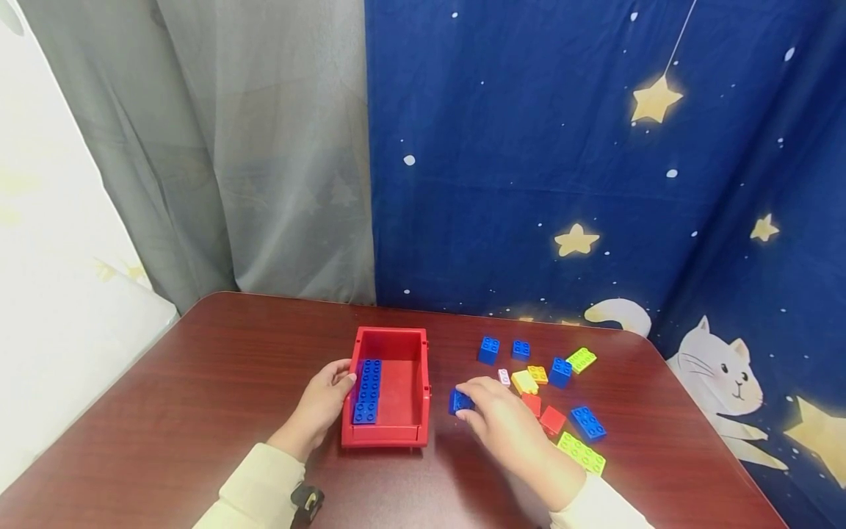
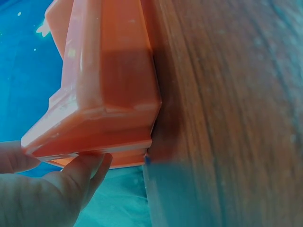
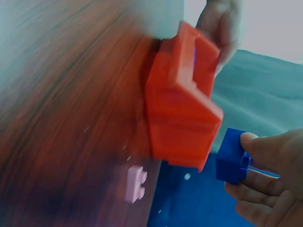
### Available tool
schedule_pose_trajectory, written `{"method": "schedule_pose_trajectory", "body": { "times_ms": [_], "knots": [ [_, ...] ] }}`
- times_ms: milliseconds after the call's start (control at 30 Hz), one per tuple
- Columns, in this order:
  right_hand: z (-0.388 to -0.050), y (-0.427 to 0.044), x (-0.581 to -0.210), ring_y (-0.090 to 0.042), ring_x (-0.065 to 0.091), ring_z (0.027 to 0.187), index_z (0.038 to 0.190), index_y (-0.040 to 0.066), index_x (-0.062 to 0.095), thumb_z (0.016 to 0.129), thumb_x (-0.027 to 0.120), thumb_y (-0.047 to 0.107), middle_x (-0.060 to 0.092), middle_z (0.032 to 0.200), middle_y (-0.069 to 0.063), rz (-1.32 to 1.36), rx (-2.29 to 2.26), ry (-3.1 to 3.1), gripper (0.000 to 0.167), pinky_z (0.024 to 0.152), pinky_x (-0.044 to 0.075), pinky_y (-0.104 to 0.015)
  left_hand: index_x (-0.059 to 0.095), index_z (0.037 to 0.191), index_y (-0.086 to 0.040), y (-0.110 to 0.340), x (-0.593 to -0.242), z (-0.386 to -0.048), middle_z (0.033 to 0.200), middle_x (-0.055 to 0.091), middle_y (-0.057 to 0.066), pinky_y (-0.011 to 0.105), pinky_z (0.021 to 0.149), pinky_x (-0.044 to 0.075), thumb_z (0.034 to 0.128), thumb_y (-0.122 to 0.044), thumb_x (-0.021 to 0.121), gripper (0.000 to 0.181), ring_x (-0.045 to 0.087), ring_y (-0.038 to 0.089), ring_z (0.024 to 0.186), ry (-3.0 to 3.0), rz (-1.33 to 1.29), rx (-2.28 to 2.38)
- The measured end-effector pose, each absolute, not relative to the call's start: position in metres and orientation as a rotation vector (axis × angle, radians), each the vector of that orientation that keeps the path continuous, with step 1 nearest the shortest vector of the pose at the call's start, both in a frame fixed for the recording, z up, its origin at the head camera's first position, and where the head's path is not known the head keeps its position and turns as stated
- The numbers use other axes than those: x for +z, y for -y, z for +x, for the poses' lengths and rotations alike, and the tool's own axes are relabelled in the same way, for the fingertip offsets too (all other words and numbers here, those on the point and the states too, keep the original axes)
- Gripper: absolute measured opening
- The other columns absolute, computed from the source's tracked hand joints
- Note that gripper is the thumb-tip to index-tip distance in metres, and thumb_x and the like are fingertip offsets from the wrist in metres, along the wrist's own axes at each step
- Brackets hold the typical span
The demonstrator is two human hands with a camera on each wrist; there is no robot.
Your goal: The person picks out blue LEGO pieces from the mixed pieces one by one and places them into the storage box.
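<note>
A red open-topped box [image 1: 402, 436] stands on the table, with blue bricks [image 1: 367, 391] lined up inside along its left wall. My left hand [image 1: 319, 405] grips that left wall, thumb over the rim; in the left wrist view the fingers pinch the box's edge [image 2: 90, 137]. To the right of the box, my right hand [image 1: 505, 426] pinches a blue toy brick [image 1: 460, 401] between thumb and fingers, apart from the box. The right wrist view shows this blue brick [image 3: 230, 156] held with its studs toward the palm.
Loose bricks lie right of the box: a small pink brick [image 1: 504, 377], a yellow brick [image 1: 525, 382], red bricks [image 1: 551, 421], several blue bricks [image 1: 588, 423] and lime-green bricks [image 1: 581, 453]. Curtains [image 1: 502, 184] hang behind the table's far edge.
</note>
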State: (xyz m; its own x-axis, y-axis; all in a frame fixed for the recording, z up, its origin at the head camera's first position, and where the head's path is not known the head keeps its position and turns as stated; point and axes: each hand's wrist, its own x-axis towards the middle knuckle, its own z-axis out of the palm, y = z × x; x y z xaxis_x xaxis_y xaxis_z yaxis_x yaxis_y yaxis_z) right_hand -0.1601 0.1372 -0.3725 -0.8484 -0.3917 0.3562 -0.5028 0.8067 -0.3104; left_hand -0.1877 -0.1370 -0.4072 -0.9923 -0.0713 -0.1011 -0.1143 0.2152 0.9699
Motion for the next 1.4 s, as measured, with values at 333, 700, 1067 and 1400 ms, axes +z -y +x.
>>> {"method": "schedule_pose_trajectory", "body": {
  "times_ms": [333, 700, 1067, 1400],
  "knots": [
    [-0.155, -0.116, -0.363, -0.018, 0.061, 0.104, 0.116, 0.011, 0.067, 0.083, 0.076, 0.019, 0.065, 0.111, -0.002, 0.824, 0.593, 2.703, 0.036, 0.087, 0.055, -0.039, 0.035, 0.143, 0.002, 0.137, -0.408, -0.188, 0.137, 0.048, 0.026, 0.054, 0.101, 0.042, 0.1012, -0.013, 0.045, 0.045, 0.050, 0.042, 0.123, -2.419, -0.173, 1.951],
    [-0.162, -0.089, -0.362, -0.017, 0.060, 0.104, 0.120, 0.010, 0.066, 0.086, 0.073, 0.024, 0.065, 0.112, -0.002, 0.985, 0.534, 2.765, 0.037, 0.089, 0.054, -0.035, 0.036, 0.143, 0.001, 0.137, -0.408, -0.188, 0.137, 0.048, 0.025, 0.053, 0.101, 0.043, 0.1014, -0.014, 0.044, 0.045, 0.051, 0.042, 0.122, -2.419, -0.183, 1.952],
    [-0.172, -0.068, -0.364, -0.013, 0.061, 0.103, 0.121, 0.012, 0.066, 0.085, 0.073, 0.028, 0.066, 0.111, 0.000, 1.007, 0.463, 2.858, 0.040, 0.088, 0.054, -0.030, 0.037, 0.141, 0.007, 0.136, -0.406, -0.188, 0.134, 0.049, 0.029, 0.052, 0.100, 0.045, 0.1013, -0.011, 0.043, 0.044, 0.054, 0.042, 0.118, -2.420, -0.140, 1.997],
    [-0.179, -0.053, -0.369, -0.012, 0.061, 0.100, 0.119, 0.013, 0.067, 0.085, 0.074, 0.029, 0.066, 0.107, 0.001, 1.020, 0.377, 2.887, 0.038, 0.087, 0.054, -0.028, 0.036, 0.142, 0.006, 0.136, -0.406, -0.187, 0.136, 0.048, 0.029, 0.053, 0.101, 0.044, 0.1015, -0.011, 0.043, 0.044, 0.053, 0.043, 0.119, -2.428, -0.143, 1.983]
  ]
}}
